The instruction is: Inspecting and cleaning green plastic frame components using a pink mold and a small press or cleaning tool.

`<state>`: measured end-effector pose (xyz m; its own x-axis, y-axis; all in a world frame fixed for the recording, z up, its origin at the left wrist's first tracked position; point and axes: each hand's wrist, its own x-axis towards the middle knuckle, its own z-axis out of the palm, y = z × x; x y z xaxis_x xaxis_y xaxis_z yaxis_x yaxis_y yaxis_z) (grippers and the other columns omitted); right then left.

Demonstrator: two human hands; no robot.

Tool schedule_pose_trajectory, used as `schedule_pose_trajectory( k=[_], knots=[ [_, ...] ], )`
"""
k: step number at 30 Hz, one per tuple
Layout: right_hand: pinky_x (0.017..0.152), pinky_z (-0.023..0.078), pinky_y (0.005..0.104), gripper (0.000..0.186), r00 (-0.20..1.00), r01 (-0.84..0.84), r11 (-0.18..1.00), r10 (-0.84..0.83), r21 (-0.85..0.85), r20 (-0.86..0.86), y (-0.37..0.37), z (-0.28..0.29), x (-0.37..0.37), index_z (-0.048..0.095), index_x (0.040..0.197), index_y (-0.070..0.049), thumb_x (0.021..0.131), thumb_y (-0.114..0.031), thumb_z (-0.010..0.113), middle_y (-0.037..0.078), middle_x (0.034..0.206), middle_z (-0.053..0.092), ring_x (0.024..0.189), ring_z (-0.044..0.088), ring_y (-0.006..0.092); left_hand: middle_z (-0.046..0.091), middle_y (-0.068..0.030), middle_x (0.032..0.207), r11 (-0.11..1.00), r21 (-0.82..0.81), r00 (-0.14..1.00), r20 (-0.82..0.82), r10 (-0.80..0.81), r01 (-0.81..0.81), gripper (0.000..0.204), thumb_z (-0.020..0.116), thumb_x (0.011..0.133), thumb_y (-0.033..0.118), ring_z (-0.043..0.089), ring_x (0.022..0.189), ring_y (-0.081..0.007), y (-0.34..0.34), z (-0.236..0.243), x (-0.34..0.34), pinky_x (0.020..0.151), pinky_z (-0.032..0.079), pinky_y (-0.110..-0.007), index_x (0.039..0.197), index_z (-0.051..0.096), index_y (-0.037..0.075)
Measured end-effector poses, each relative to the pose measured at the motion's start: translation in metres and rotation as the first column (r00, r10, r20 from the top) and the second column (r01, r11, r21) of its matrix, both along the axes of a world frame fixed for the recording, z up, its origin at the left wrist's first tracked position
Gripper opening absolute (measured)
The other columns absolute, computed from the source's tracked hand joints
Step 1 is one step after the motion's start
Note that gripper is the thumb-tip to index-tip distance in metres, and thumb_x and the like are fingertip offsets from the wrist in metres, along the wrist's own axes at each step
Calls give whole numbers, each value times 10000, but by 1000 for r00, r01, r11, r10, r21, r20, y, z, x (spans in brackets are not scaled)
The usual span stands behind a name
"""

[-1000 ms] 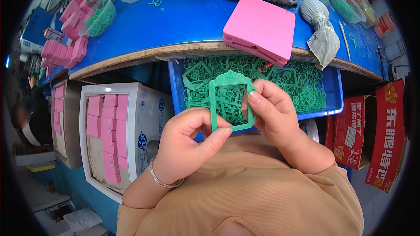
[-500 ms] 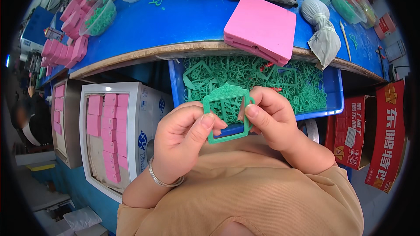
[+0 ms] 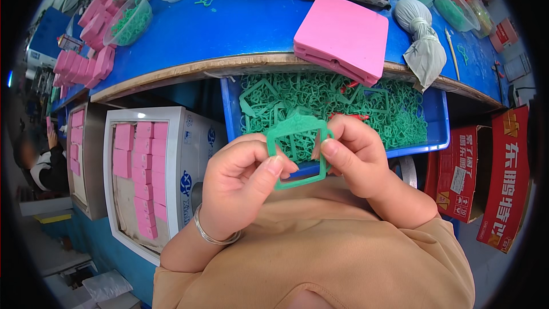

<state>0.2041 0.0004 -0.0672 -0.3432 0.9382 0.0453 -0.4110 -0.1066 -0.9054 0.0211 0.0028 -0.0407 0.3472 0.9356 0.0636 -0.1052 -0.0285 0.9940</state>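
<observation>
A green rectangular frame (image 3: 301, 182) with an ornate, slightly blurred top edge is held upright between my hands. My left hand (image 3: 243, 174) pinches its left side between thumb and fingers. On the opposite side, my right hand (image 3: 357, 151) grips the frame's edge the same way. Just beyond the frame is a blue bin (image 3: 231, 114) filled with tangled green trimmings (image 3: 349, 103), with a few red bits among them. Above the bin, a pink block mould (image 3: 343, 34) in stacked halves overhangs the table's front edge.
The blue table (image 3: 240, 28) carries bowls of green pieces (image 3: 131, 26), stacks of pink blocks (image 3: 94, 31), a tied grey cloth bag (image 3: 420, 28) and a thin stick (image 3: 452, 51). A white-framed box of pink blocks (image 3: 140, 177) stands left; red cartons (image 3: 463, 171) stand right. Another person (image 3: 46, 166) is far left.
The frame has shifted very slightly, its top edge now blurred. Both hands keep their pinch on it. At far left, the other person's hand has come into view near the pink blocks.
</observation>
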Motion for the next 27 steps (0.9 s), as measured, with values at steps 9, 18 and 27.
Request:
schedule_pose_trajectory(
  k=[9,18,27],
  knots=[
    [493,337,202,139,973,13,948,-86,318,216,0,-13,-2,508,783,-14,865,-126,522,-12,662,476,575,412,39,534,-55,748,1000,-16,1000,-18,2,-3,278,407,897,142,500,648,-97,1,-7,-6,561,386,-210,804,605,-30],
    [500,334,186,147,1000,-18,1000,18,9,22,-2,1,-1,502,803,-32,883,-155,503,-28,687,487,585,402,15,528,-63,935,995,-49,996,47,-81,84,181,442,840,-3,520,761,-98,0,-7,-7,669,427,-225,966,569,-38],
    [515,345,178,154,999,32,999,-32,-10,30,-2,1,-1,496,793,-41,888,-161,493,-30,703,495,604,418,15,573,-21,763,979,-206,996,92,20,-1,193,437,891,101,501,656,-64,-1,-2,-4,608,416,-207,954,575,-18]
  ],
)
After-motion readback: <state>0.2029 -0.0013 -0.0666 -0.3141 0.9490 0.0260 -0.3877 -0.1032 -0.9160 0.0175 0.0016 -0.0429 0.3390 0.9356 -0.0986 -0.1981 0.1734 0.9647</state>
